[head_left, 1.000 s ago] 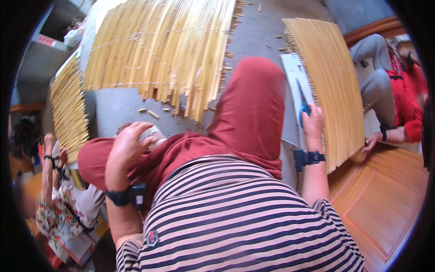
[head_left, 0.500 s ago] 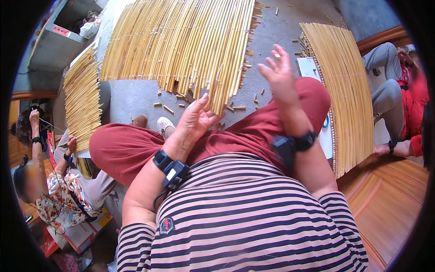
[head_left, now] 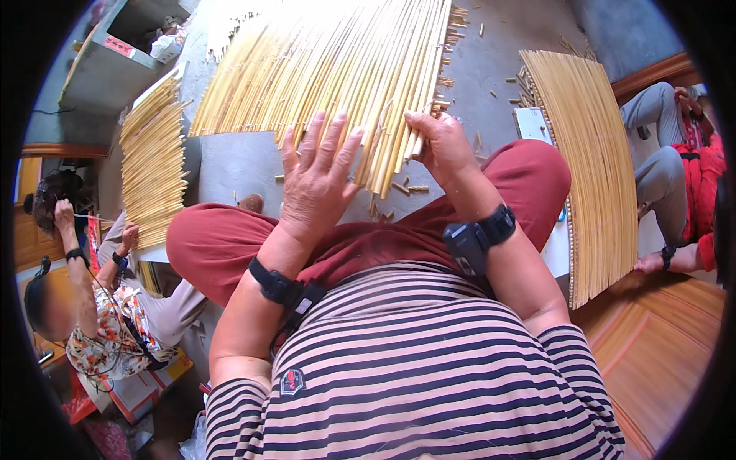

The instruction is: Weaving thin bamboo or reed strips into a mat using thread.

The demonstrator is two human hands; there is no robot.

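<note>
The person's left hand [head_left: 318, 180] lies palm down with its fingers spread wide over the near stick ends of the large mat [head_left: 307, 84], gripping nothing; whether the palm presses on the sticks cannot be told. The right hand [head_left: 445, 146] is nearly closed, thumb and fingers pinching stick ends at the mat's right edge. The mat (pale yellow sticks, uneven along the near edge) spreads ahead of the person, beyond the red trousers [head_left: 222, 245]. Short cut pieces [head_left: 418, 188] lie on the grey floor [head_left: 245, 165] near the right hand. A second mat [head_left: 590, 176] stretches along the right over a white board [head_left: 534, 125], and a third mat [head_left: 153, 165] lies to the left, beside a seated co-worker [head_left: 115, 322].
</note>
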